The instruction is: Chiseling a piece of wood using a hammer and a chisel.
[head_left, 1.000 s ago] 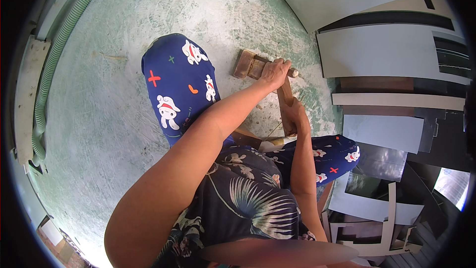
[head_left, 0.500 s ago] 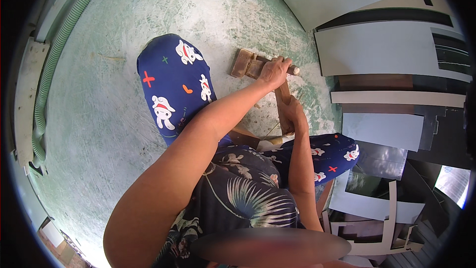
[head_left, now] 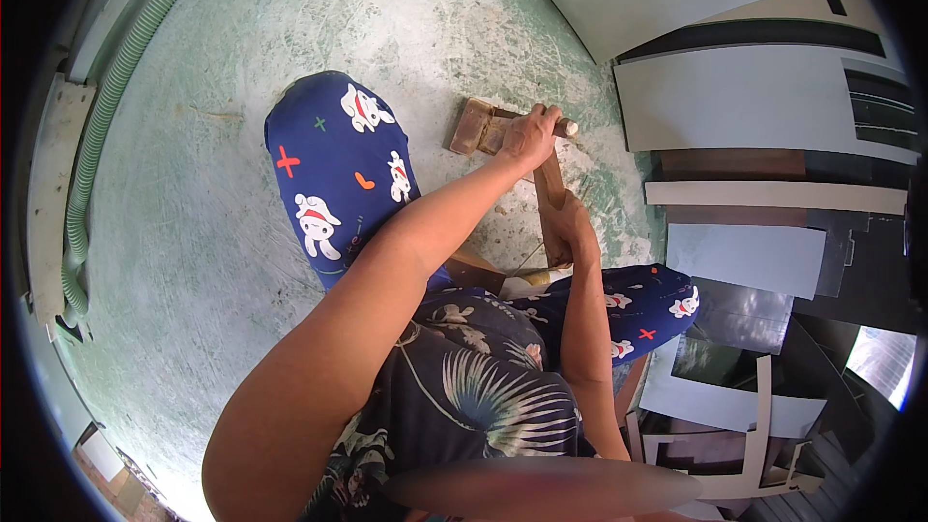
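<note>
My left hand (head_left: 531, 136) is closed around a dark bar that ends on its right in a pale round tip (head_left: 567, 128). On the hand's left side is a rusty brown block (head_left: 472, 126) at floor level. Whether bar and block are one piece I cannot tell, as my fingers cover the joint. A flat brown wooden piece (head_left: 548, 181) runs from below my left hand toward my body. My right hand (head_left: 572, 228) is closed on its nearer part, and its upper end is hidden under the left hand.
Scuffed green floor (head_left: 213, 164) lies around my bent knees in blue printed trousers. A brown wooden piece (head_left: 476, 273) and a pale piece (head_left: 527, 282) sit between my legs. Several flat panels (head_left: 735, 97) lean or lie along the right. A ribbed hose (head_left: 121, 87) runs at the left.
My left hand has shifted slightly left, and the bar's pale tip has moved a little up and left with it. My right hand has hardly moved, and both grips stay closed.
</note>
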The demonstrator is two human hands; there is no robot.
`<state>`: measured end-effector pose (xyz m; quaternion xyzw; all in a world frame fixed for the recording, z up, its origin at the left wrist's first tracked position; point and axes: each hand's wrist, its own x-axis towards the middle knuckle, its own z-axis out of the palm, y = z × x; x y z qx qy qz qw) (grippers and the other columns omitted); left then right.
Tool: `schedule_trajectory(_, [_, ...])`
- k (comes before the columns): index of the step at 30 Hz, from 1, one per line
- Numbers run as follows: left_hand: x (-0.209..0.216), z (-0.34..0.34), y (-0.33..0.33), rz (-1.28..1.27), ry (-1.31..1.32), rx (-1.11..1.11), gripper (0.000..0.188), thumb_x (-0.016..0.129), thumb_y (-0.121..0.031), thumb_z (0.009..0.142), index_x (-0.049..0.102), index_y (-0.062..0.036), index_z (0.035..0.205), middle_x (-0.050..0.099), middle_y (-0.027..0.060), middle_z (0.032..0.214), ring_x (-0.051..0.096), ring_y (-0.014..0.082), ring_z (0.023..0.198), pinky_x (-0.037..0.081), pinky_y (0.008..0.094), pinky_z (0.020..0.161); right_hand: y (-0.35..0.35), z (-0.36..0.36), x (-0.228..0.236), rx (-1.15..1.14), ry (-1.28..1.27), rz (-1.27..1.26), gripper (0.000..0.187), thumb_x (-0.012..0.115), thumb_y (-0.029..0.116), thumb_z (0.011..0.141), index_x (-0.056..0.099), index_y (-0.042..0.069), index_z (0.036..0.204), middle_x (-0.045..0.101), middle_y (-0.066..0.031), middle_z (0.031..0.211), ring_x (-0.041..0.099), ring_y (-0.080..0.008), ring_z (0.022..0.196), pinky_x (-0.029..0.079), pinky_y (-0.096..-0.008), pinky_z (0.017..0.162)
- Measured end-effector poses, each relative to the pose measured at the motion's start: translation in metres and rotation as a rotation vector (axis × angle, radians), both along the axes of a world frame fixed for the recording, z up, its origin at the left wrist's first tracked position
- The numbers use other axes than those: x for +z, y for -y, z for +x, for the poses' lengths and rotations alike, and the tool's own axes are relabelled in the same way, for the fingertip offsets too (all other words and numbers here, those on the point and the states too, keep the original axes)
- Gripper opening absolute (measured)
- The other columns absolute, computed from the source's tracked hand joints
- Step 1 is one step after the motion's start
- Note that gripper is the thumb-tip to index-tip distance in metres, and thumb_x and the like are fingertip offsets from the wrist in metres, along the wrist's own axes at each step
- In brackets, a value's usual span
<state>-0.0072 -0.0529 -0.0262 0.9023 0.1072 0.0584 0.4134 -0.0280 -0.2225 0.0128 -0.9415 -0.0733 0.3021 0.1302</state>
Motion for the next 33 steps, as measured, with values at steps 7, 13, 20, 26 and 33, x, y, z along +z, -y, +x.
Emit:
schedule_trajectory(7, [0.002, -0.001, -0.003, -0.028, 0.0, 0.037, 0.043, 0.065, -0.014, 0.085, 0.044, -0.0078, 0.122, 0.053, 0.0171, 0.111, 0.062, 0.0384, 0.096, 0.053, 0.0446, 0.08, -0.004, -0.002, 0.007, 0.015, -0.004, 0.022, 0.063, 0.069, 0.028, 0.072, 0.053, -0.01, 0.121, 0.062, -0.0336, 0.106, 0.063, -0.042, 0.102, 0.051, -0.0442, 0.086])
schedule_trajectory(13, [0.002, 0.001, -0.003, -0.025, -0.004, 0.057, 0.041, 0.065, -0.014, 0.085, 0.044, -0.0087, 0.12, 0.055, 0.0162, 0.109, 0.062, 0.0371, 0.096, 0.053, 0.0443, 0.08, 0.003, 0.002, -0.002, 0.001, -0.016, 0.037, 0.065, 0.071, 0.028, 0.069, 0.053, -0.009, 0.12, 0.063, -0.0331, 0.104, 0.064, -0.0414, 0.1, 0.052, -0.0434, 0.084])
schedule_trajectory(20, [-0.005, 0.001, -0.005, 0.005, -0.036, 0.042, 0.042, 0.065, -0.015, 0.085, 0.044, -0.0084, 0.121, 0.056, 0.018, 0.111, 0.061, 0.0373, 0.099, 0.051, 0.0457, 0.083, 0.005, -0.002, -0.002, 0.032, -0.019, -0.027, 0.068, 0.074, 0.031, 0.066, 0.056, -0.014, 0.114, 0.065, -0.0332, 0.096, 0.068, -0.0396, 0.09, 0.053, -0.043, 0.077])
schedule_trajectory(26, [-0.001, 0.006, -0.012, -0.058, -0.021, 0.078, 0.042, 0.063, -0.015, 0.086, 0.045, -0.0065, 0.123, 0.056, 0.0192, 0.118, 0.057, 0.0389, 0.107, 0.048, 0.0462, 0.09, 0.005, -0.003, 0.009, -0.046, -0.01, 0.034, 0.053, 0.07, 0.031, 0.068, 0.063, -0.015, 0.093, 0.067, -0.0295, 0.081, 0.07, -0.0359, 0.076, 0.054, -0.042, 0.066])
schedule_trajectory(33, [0.001, 0.011, -0.029, -0.104, -0.031, 0.131, 0.042, 0.063, -0.011, 0.084, 0.047, -0.0055, 0.122, 0.06, 0.0188, 0.11, 0.061, 0.0366, 0.101, 0.052, 0.0442, 0.082, -0.002, -0.012, 0.06, -0.221, 0.268, 0.38, 0.053, 0.067, 0.021, 0.071, 0.056, -0.007, 0.115, 0.067, -0.0262, 0.091, 0.068, -0.0351, 0.084, 0.053, -0.0409, 0.075])
